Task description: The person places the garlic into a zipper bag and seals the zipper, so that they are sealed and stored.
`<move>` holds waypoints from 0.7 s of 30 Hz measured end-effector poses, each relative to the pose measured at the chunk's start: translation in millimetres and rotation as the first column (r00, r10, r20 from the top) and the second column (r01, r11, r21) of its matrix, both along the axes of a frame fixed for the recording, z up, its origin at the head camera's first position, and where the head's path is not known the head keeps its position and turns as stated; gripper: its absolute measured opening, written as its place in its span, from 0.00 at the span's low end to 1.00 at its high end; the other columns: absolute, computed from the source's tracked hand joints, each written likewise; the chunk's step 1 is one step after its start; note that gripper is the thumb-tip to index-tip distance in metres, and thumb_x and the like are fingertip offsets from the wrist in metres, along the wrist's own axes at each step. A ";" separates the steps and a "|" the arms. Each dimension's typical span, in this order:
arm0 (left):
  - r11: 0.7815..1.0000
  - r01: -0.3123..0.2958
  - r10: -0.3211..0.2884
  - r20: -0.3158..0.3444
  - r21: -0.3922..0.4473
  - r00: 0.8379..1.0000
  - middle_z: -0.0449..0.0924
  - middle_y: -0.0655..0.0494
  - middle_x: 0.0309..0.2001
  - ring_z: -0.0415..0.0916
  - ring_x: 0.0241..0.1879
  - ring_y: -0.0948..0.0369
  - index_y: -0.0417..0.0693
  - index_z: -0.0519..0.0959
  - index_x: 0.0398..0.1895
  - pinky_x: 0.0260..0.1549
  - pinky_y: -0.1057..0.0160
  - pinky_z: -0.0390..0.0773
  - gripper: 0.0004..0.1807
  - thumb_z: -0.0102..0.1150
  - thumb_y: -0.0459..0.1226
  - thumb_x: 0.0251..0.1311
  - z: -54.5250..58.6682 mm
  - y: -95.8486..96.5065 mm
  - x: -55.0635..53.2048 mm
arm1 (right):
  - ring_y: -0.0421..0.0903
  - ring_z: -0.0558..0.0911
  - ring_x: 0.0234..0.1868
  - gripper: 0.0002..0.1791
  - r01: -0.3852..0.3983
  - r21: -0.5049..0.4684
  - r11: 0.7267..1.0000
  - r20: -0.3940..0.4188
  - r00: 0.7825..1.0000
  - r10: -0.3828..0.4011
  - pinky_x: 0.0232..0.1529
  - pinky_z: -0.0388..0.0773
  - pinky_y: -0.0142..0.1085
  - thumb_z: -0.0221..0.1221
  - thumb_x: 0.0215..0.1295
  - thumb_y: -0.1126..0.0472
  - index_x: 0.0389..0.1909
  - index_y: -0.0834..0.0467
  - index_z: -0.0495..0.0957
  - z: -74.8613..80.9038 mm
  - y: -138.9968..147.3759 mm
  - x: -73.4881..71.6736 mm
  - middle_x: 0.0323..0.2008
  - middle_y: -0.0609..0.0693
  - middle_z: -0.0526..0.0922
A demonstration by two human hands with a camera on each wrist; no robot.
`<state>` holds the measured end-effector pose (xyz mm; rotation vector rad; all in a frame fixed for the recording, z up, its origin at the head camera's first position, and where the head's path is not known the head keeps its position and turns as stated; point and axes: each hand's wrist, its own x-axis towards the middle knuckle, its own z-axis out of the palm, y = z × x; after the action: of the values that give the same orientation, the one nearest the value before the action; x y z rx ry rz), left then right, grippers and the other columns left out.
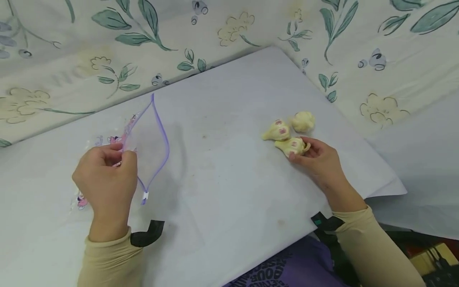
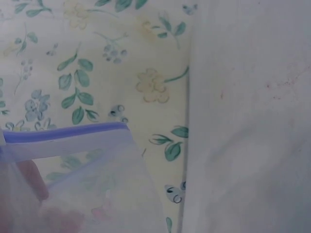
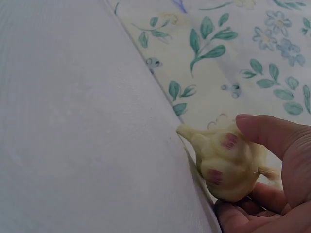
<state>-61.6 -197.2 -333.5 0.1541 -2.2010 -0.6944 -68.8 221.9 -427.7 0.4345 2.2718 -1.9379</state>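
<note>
On the left in the head view, my left hand (image 1: pixel 111 171) pinches one side of a clear zip bag (image 2: pixel 116 189) printed with small pink figures. The bag's purple zip edge (image 1: pixel 165 143) gapes wide, its mouth facing right, with a white slider at the near end. Over at the right, my right hand (image 1: pixel 319 163) grips a pale garlic bulb (image 3: pixel 228 162) with reddish marks, thumb on one side and fingers on the other. Right behind it are a second marked garlic bulb (image 1: pixel 279 130) and a plainer, rounder one (image 1: pixel 303 121).
White sheeting (image 1: pixel 222 191) covers the table, with a few specks on it. Beyond its edge lies a floral cloth (image 1: pixel 233 24). At the lower right, below the table edge, are a yellowish box (image 1: pixel 434 261) and dark cables.
</note>
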 end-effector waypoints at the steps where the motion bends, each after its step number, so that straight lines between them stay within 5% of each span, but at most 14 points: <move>1: 1.000 -0.005 0.005 0.003 0.013 1.000 0.85 0.45 0.27 0.60 0.26 0.87 0.34 0.77 0.17 0.23 0.76 0.56 0.08 0.54 0.32 0.47 -0.1 0.0 0.1 | 0.40 0.75 0.58 0.43 0.003 0.003 1.000 0.008 1.000 -0.004 0.48 0.74 0.21 0.74 0.42 0.56 0.62 0.58 0.69 0.2 0.0 0.6 0.62 0.55 0.72; 7: 0.999 -0.014 0.014 0.010 0.046 1.000 0.85 0.46 0.27 0.68 0.25 0.71 0.34 0.78 0.18 0.24 0.74 0.56 0.09 0.53 0.33 0.47 0.5 -1.1 -0.8 | 0.37 0.77 0.53 0.43 0.007 -0.147 0.989 0.009 1.000 -0.006 0.47 0.75 0.22 0.72 0.45 0.61 0.64 0.66 0.66 3.5 -0.6 10.8 0.59 0.58 0.72; 12: 0.999 -0.012 0.012 0.001 0.053 1.000 0.85 0.45 0.27 0.72 0.25 0.56 0.34 0.78 0.20 0.25 0.74 0.56 0.09 0.54 0.32 0.48 0.0 -2.0 -3.3 | 0.36 0.79 0.48 0.39 -0.020 -0.272 0.962 -0.039 0.999 0.010 0.45 0.77 0.24 0.71 0.46 0.67 0.61 0.70 0.66 9.8 -3.1 19.9 0.49 0.50 0.78; 21: 0.996 -0.048 0.045 0.041 0.081 0.998 0.83 0.42 0.24 0.62 0.24 0.76 0.32 0.79 0.22 0.25 0.78 0.56 0.08 0.54 0.30 0.47 9.4 5.1 3.2 | 0.41 0.81 0.43 0.31 -0.243 -0.314 0.918 -0.208 0.961 0.183 0.41 0.80 0.29 0.66 0.50 0.74 0.58 0.68 0.71 40.3 -40.8 15.3 0.45 0.51 0.80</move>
<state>-58.4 -192.1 -324.1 0.2622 -2.1995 -0.7613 -53.5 181.1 -387.4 -0.0261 1.9172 -2.2590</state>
